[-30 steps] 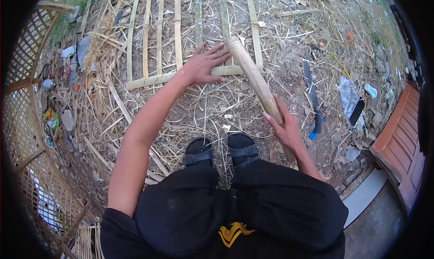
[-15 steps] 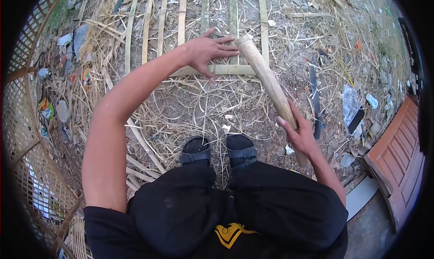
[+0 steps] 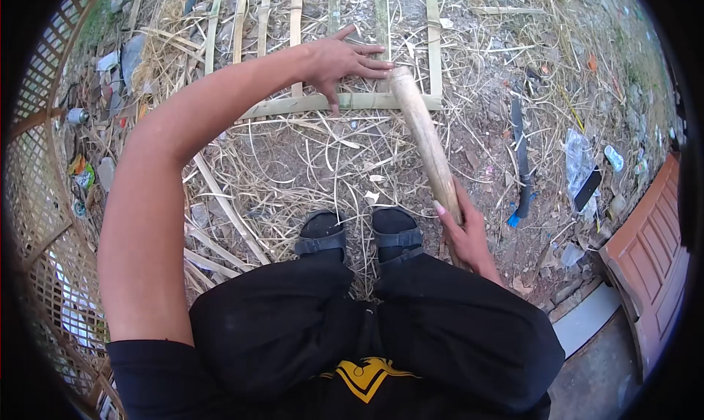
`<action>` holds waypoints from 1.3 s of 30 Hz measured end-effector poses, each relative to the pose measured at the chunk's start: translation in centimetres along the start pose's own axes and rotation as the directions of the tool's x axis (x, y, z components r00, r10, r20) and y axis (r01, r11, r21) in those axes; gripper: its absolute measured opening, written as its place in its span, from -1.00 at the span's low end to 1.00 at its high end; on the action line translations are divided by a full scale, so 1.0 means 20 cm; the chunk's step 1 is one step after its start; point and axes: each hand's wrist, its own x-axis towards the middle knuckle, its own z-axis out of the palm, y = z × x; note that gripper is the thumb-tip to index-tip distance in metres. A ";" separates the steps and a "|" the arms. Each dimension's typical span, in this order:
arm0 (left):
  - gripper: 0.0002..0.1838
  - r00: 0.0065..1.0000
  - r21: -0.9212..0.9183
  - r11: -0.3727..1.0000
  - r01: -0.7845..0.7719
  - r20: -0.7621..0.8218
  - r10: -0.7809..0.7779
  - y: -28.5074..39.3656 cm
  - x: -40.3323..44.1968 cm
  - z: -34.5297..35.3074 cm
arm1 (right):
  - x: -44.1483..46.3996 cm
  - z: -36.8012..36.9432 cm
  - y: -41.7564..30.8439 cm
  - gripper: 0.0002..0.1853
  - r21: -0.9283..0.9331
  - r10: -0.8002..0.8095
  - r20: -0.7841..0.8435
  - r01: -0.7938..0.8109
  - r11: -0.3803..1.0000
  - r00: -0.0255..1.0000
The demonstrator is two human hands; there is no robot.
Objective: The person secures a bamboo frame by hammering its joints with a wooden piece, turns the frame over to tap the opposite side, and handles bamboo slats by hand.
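Observation:
In the head view, my left hand spreads its fingers over a lattice of bamboo strips on the ground. Its thumb points down by the bamboo crosspiece; whether the palm presses on the strips I cannot tell. My right hand is wrapped round the near part of a thick wooden stick. The stick slants up to the left, its far end by my left fingertips and crossing over the crosspiece. Its near end is hidden by my hand and knee.
A machete lies right of the stick, near a clear plastic bag and a black phone. Shavings litter the ground before my sandals. A woven lattice panel stands left; a brown panelled board leans right.
My right hand and the stick's near end have shifted left, so the stick stands steeper. My left hand stays spread over the strips, its elbow moved further left.

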 end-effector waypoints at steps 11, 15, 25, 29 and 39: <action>0.43 0.996 0.093 0.993 0.078 -0.053 -0.073 0.04 -0.01 0.04 | -0.05 0.05 0.05 -0.32 -0.130 -0.030 -0.067 0.021 0.991 0.997; 0.41 0.996 0.080 0.994 0.071 -0.066 -0.066 0.03 -0.01 0.03 | -0.09 0.11 0.04 -0.31 -0.025 -0.047 -0.166 0.043 0.999 0.985; 0.38 0.994 0.069 0.992 0.102 -0.047 -0.099 0.05 -0.01 0.04 | -0.05 0.12 0.05 -0.32 -0.094 -0.166 -0.120 0.156 0.983 0.979; 0.37 0.986 0.142 0.988 0.061 -0.162 -0.037 -0.02 0.02 0.14 | -0.03 0.12 0.02 -0.32 -0.262 -0.333 -0.001 0.321 0.910 0.943; 0.38 0.992 0.069 0.991 0.111 -0.064 -0.107 0.00 0.00 0.04 | 0.00 0.06 0.00 -0.36 -0.315 -0.170 -0.052 0.146 0.938 0.984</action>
